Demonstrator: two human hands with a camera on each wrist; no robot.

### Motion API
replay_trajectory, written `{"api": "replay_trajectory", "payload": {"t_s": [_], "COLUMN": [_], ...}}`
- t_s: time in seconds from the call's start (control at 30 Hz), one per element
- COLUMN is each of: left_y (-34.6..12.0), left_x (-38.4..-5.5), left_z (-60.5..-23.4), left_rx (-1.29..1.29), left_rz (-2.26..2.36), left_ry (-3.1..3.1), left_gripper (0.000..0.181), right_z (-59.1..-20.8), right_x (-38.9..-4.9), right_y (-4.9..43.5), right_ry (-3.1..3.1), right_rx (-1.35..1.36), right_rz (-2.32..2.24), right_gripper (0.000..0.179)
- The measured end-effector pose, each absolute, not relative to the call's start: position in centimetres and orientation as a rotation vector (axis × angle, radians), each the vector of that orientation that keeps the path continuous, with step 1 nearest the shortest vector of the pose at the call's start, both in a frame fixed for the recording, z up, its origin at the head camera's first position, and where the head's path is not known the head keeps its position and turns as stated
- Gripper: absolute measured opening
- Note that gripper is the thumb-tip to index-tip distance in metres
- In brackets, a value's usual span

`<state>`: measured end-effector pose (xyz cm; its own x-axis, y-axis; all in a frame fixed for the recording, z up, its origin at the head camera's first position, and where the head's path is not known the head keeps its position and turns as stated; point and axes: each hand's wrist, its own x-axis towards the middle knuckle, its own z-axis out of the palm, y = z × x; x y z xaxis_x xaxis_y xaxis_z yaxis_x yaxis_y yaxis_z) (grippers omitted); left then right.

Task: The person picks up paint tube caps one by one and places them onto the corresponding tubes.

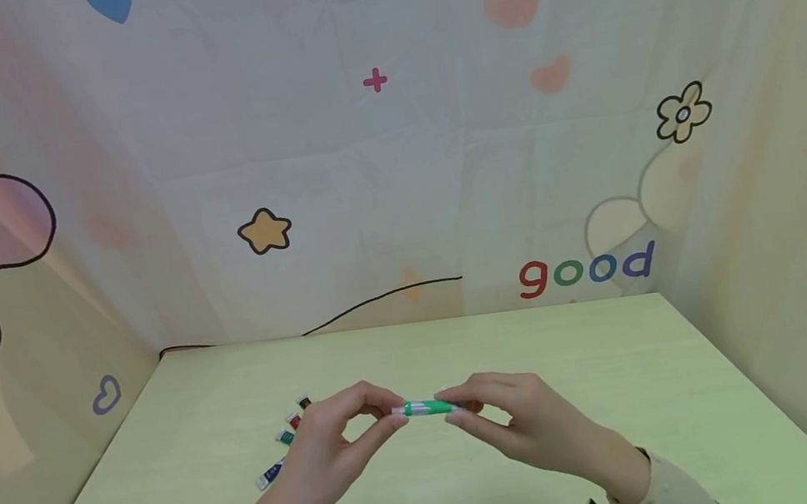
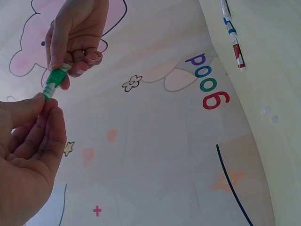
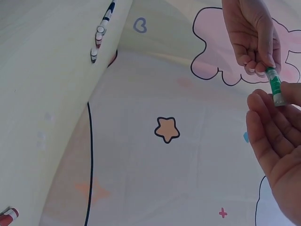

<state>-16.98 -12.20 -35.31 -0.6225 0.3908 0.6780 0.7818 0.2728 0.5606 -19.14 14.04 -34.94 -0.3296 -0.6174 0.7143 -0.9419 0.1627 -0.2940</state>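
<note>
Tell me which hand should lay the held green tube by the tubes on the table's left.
Probably the left hand: it pinches one end of the green tube, nearer those tubes. The right hand pinches the farther end.

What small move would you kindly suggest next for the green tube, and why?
Perhaps ease the left hand off the green tube: that hand pinches one end while the right hand pinches the other, so one could probably hold it.
</note>
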Motion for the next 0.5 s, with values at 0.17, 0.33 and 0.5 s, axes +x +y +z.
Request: {"api": "replay_trajectory", "payload": {"t_s": [0.17, 0.33, 0.5], "left_y": [-12.42, -12.54, -12.56], "left_x": [-17.03, -17.04, -16.90], "left_z": [-35.47, -35.62, -35.72], "left_rx": [-1.096, -1.102, -1.048], "left_rz": [-1.289, -1.263, -1.256], "left_ry": [-2.140, -2.138, -2.163], "left_gripper": [0.013, 0.012, 0.013], "right_z": [-34.97, -34.98, -35.01], "right_x": [-19.19, -19.18, -18.99], "right_y": [13.92, 13.86, 14.08], "right_ry": [-1.991, -2.039, -2.148], "right_rx": [1.510, 1.514, 1.454], "right_rz": [1.006, 1.015, 1.043], "right_gripper": [0.020, 0.020, 0.023]}}
